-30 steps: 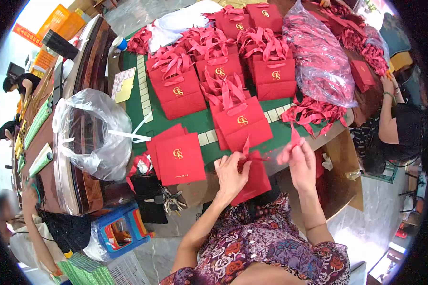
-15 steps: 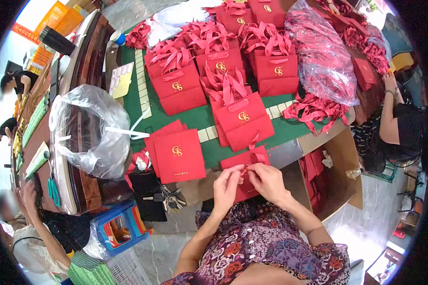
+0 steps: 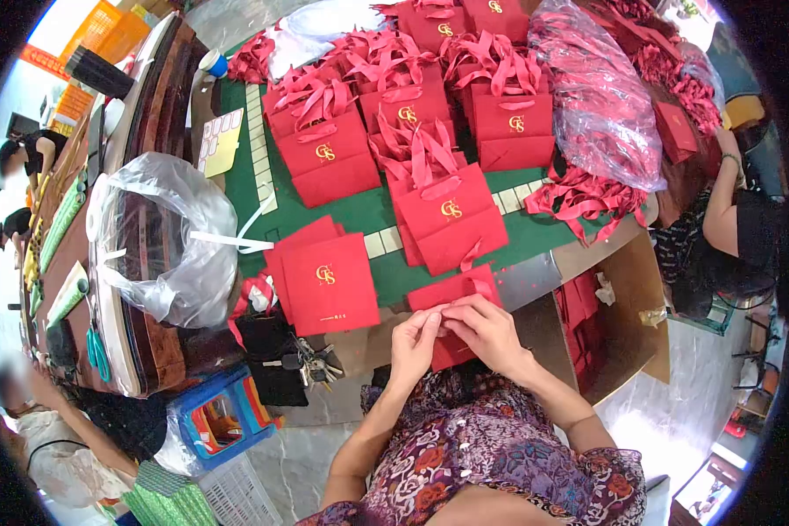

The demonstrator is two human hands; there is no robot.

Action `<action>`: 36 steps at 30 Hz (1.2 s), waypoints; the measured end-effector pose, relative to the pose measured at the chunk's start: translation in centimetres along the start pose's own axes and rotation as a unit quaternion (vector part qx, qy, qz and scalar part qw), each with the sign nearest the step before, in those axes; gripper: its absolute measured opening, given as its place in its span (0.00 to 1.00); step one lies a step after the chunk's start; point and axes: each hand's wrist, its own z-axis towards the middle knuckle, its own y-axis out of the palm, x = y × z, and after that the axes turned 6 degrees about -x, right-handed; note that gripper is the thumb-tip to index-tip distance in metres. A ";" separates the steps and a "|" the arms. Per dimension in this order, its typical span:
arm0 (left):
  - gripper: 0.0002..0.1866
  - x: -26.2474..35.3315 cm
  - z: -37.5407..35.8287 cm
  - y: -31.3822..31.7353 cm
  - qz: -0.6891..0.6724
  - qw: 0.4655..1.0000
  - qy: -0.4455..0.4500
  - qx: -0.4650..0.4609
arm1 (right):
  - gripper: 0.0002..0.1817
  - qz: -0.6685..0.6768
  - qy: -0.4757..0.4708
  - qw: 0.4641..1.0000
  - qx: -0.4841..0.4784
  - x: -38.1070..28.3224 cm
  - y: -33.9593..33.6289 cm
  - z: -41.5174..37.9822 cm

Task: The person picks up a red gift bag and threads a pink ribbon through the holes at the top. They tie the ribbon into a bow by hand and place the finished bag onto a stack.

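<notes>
Both my hands meet over a red paper bag [image 3: 454,352] at the table's front edge. My left hand [image 3: 416,344] is closed, its thumb and finger pressed together at the bag's upper part. My right hand [image 3: 484,333] pinches close beside it, fingertips nearly touching the left ones. What lies between the fingertips is too small to make out. A red ribbon [image 3: 480,287] shows just above my right hand. Behind stands a red bag with a gold logo [image 3: 451,210]. Flat red bags [image 3: 329,285] lie to the left.
Several ribboned red bags [image 3: 324,153] stand on the green mat [image 3: 517,250]. A plastic-wrapped bundle [image 3: 592,96] is at the right, above an open cardboard box [image 3: 631,324]. A clear plastic bag [image 3: 171,302], keys [image 3: 318,364] and a blue bin [image 3: 223,421] are left. People sit at both sides.
My fingertips have drawn closer together, the left fingers folding in more. At the lower left, another person's raised hand has lowered. The view has shifted slightly.
</notes>
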 end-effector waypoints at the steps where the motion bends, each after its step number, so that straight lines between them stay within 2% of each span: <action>1: 0.14 0.2 0.0 -0.3 0.068 0.998 0.005 -0.011 | 0.10 0.001 0.001 1.000 0.000 0.2 0.3 0.0; 2: 0.14 0.5 0.2 -0.5 0.136 0.990 0.010 -0.022 | 0.10 0.005 0.007 1.000 -0.002 0.4 0.4 0.0; 3: 0.14 1.3 0.3 -0.3 0.136 0.990 0.010 -0.022 | 0.09 0.009 0.013 1.000 -0.004 0.6 0.6 0.1; 4: 0.15 2.4 0.3 0.0 0.274 0.958 0.084 0.016 | 0.09 0.010 0.015 1.000 -0.004 0.8 0.8 0.1; 5: 0.15 3.1 0.4 0.2 0.405 0.899 0.158 0.053 | 0.09 0.017 0.025 0.999 0.012 1.1 0.9 0.2; 6: 0.18 2.8 0.8 0.2 0.438 0.875 0.188 0.079 | 0.09 0.024 0.035 0.999 0.028 1.2 1.0 0.3; 7: 0.18 2.6 0.9 0.3 0.438 0.876 0.187 0.078 | 0.09 0.024 0.037 0.999 0.028 1.2 0.9 0.3; 9: 0.19 2.6 1.2 0.6 0.523 0.843 0.088 0.093 | 0.08 0.039 0.095 0.995 0.021 1.1 0.7 0.3; 10: 0.19 2.0 1.3 0.4 0.534 0.838 0.077 0.079 | 0.08 0.038 0.097 0.994 0.022 1.1 0.7 0.3; 19: 0.15 2.1 1.3 -0.3 0.508 0.846 0.146 0.076 | 0.07 0.025 0.102 0.994 0.033 1.3 2.1 1.0; 25: 0.08 3.2 1.4 -0.8 0.459 0.871 0.171 0.043 | 0.06 0.108 0.192 0.975 0.003 -0.2 1.4 2.0; 34: 0.04 3.8 1.2 -0.3 0.426 0.898 0.095 0.052 | 0.07 0.091 0.201 0.975 -0.001 -0.3 1.7 1.8; 35: 0.04 3.7 1.2 -0.2 0.427 0.898 0.095 0.051 | 0.08 0.092 0.201 0.975 0.001 -0.1 1.9 1.8; 36: 0.03 3.5 1.2 -0.2 0.444 0.884 0.133 0.054 | 0.08 0.093 0.202 0.975 0.003 -0.1 1.9 1.9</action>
